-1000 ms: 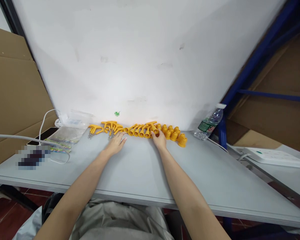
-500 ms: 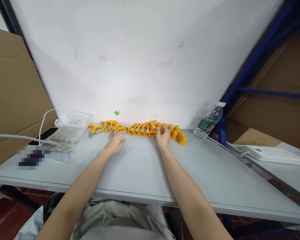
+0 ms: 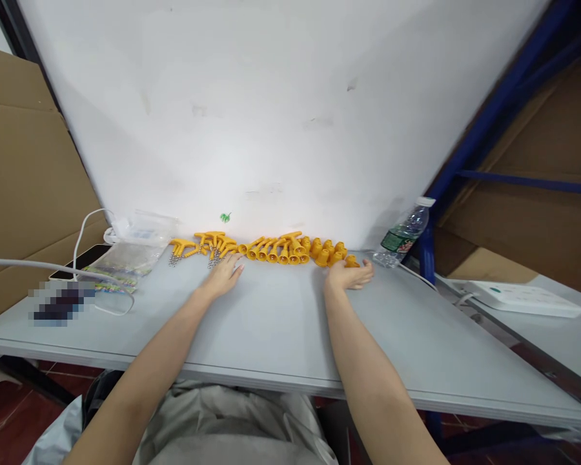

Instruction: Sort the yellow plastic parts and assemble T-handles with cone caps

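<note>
A row of several yellow plastic parts (image 3: 271,250) lies along the back of the grey table (image 3: 281,329), against the white wall. Some at the left end carry short metal chains (image 3: 214,259). My left hand (image 3: 226,274) rests flat on the table, fingers stretched out, just in front of the chained pieces. My right hand (image 3: 350,275) lies palm up at the right end of the row, fingers loosely curled beside a yellow cone-shaped part (image 3: 352,261) that touches its fingertips. Whether the fingers grip that part is unclear.
A clear plastic bag (image 3: 130,255) with small parts and a white cable (image 3: 84,226) lie at the left, next to a dark phone (image 3: 80,259). A water bottle (image 3: 404,234) lies at the right by a blue rack post. A white power strip (image 3: 518,298) sits far right.
My right hand has moved right along the row, from its middle to its right end, and turned palm up. The cone parts there are pushed closer together. My left hand stayed put.
</note>
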`<state>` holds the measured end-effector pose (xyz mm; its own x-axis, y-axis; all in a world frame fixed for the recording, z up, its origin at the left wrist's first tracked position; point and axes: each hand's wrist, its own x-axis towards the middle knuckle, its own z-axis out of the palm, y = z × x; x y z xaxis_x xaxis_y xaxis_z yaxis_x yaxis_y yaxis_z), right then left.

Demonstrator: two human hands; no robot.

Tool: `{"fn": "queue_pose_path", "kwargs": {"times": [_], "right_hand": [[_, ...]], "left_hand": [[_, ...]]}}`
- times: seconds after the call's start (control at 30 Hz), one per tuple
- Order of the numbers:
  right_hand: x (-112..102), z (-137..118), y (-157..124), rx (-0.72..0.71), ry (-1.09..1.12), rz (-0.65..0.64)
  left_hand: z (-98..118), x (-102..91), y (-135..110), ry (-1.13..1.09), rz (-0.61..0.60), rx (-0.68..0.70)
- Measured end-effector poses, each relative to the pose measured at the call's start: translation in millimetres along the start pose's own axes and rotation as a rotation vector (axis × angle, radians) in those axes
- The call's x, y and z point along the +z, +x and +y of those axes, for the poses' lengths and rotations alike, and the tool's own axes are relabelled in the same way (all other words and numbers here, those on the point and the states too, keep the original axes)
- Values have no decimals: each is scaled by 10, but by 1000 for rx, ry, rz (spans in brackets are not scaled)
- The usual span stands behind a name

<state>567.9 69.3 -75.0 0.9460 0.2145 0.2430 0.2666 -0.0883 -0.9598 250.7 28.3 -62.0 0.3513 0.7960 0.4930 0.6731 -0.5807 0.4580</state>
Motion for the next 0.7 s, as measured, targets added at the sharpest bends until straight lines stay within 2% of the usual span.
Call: {"fn": "queue_pose_path", "kwargs": {"times": [0.17, 0.3, 0.5, 0.7], "right_hand": [[82, 100, 59, 49, -5, -31], [118, 139, 37, 31, 91, -56], [82, 43, -146, -67, 51, -162], [44, -77, -249, -250, 69, -252]], "left_hand": [[-10, 2, 4, 3, -15, 8], [-1, -18, 12, 22, -65, -6], [9, -11, 12, 48, -120, -31], [9, -2, 5, 62, -148, -53]]}}
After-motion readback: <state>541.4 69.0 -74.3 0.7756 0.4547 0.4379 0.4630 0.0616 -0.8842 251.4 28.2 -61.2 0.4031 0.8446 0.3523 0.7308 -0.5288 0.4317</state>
